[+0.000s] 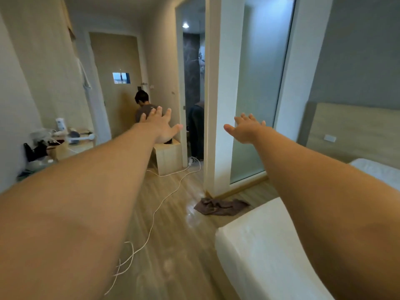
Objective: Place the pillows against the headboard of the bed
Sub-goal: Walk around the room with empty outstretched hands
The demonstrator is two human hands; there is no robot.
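1. Filling the lower right of the frame, the bed (255, 252) lies under your right arm, its wooden headboard (355, 131) at the right edge; no pillows can be made out.
2. Your left hand (161, 126) and right hand (246, 129) reach forward mid-frame, both spread wide and empty.
3. At centre, a person sits on a wooden box (170, 158); its contents are hidden.
4. Below centre, a brown cloth (220, 206) lies on the floor.

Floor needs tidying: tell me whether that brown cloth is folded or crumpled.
Crumpled: the brown cloth lies bunched in uneven creases on the floor.
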